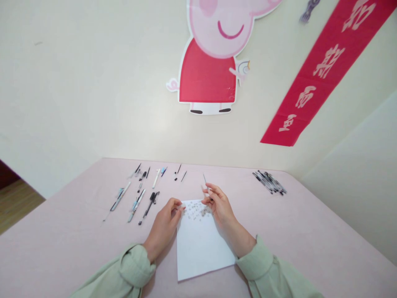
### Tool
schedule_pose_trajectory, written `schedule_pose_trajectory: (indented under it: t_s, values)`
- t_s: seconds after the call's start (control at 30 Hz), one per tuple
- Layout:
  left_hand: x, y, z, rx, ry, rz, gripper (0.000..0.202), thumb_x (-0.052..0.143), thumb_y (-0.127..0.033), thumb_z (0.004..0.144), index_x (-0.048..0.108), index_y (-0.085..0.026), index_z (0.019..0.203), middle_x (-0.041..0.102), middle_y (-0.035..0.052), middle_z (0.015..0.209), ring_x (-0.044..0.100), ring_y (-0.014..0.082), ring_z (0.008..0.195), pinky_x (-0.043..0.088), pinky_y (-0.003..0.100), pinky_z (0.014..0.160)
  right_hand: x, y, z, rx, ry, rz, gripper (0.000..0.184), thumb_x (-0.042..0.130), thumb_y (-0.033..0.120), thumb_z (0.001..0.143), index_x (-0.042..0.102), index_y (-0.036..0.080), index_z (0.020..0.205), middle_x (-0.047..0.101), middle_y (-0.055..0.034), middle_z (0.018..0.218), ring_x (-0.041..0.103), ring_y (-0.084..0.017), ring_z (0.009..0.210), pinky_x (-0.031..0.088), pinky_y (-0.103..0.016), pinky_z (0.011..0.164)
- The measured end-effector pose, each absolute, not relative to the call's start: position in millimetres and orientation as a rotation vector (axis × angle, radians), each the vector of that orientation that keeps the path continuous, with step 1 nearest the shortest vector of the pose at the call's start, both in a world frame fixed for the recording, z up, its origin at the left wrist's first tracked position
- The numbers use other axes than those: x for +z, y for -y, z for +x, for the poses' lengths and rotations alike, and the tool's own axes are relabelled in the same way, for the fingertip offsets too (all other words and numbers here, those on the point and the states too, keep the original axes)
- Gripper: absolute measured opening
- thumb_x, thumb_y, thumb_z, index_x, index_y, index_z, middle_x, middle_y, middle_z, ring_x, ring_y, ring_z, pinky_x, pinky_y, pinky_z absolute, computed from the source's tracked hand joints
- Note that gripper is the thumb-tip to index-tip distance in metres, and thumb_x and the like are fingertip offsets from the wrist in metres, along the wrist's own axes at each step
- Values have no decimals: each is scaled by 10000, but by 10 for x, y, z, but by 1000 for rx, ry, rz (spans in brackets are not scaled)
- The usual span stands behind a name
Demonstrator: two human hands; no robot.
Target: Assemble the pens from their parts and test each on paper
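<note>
Mid-frame on counter, right hand gripping thin pen refill above scribbled sheet, left hand curled shut with fingertips at sheet's top-left corner, loose pens further left.

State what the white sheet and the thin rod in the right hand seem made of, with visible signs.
White sheet: paper, matte; it lies flat and thin, with dark scribbles near its top. Thin rod in the right hand: probably plastic, a pale slender pen refill; too small to be sure.

Bright, even light; soft shadows; edges warped.
</note>
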State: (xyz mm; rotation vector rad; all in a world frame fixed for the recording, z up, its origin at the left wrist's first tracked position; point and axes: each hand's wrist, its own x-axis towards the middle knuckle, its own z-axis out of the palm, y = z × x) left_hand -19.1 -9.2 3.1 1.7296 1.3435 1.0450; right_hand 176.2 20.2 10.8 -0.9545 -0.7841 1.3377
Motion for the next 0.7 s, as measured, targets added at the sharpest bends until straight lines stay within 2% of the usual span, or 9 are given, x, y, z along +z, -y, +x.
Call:
schedule_pose_trajectory:
  t_s: [0.07,0.17,0.27,0.37,0.43,0.53,0.6,0.7]
  values:
    - [15,72,-187,1050,-1295,1684,153,456,-372,897,489,-223,916,649,28,872,635,205,845,474,330,788,184,-183,1771,1317,826,-947,275,688,356,742,686,235,989,684,-17,907,630,-101,624,524,-272,666]
    - [25,123,-135,1013,-1249,1690,149,447,-363,907,490,-221,924,653,22,872,635,194,841,478,318,785,343,-140,1788,1286,934,-909,383,629,495,785,684,210,1034,692,-55,921,646,-147,717,522,-321,749]
    - [58,202,-87,918,-1249,1780,135,431,-335,916,504,-222,920,652,18,860,626,187,815,478,314,767,476,-100,1786,1212,1082,-904,424,658,469,767,644,215,1106,680,-56,960,651,-179,803,506,-345,811]
    - [74,248,-73,822,-1323,1935,115,436,-292,912,526,-223,927,658,33,866,618,203,822,480,337,769,525,-60,1768,1002,1194,-1028,290,679,381,764,622,217,995,625,4,771,612,-155,696,491,-290,700]
    - [73,266,-69,796,-1357,2081,102,440,-239,910,538,-220,930,671,43,892,619,210,861,462,385,864,517,-28,1758,848,1278,-1136,183,603,390,831,595,210,865,533,37,628,529,-128,565,433,-252,579]
    - [74,312,-42,716,-1362,2336,147,425,-155,912,559,-212,932,687,36,897,631,199,875,365,458,1027,466,21,1744,662,1472,-1243,245,494,393,904,576,206,770,500,33,600,456,-119,530,358,-241,536]
    - [78,358,-9,608,-1367,2472,175,419,-116,909,571,-203,921,689,40,887,638,202,879,378,453,1020,407,37,1729,585,1578,-1288,249,486,376,909,577,207,750,519,28,610,457,-122,546,339,-243,553]
    - [78,419,37,470,-1375,2574,190,428,-81,894,576,-182,959,690,74,969,638,227,936,464,407,910,286,21,1705,563,1689,-1383,229,509,339,886,579,213,708,492,41,553,445,-123,515,304,-248,545]
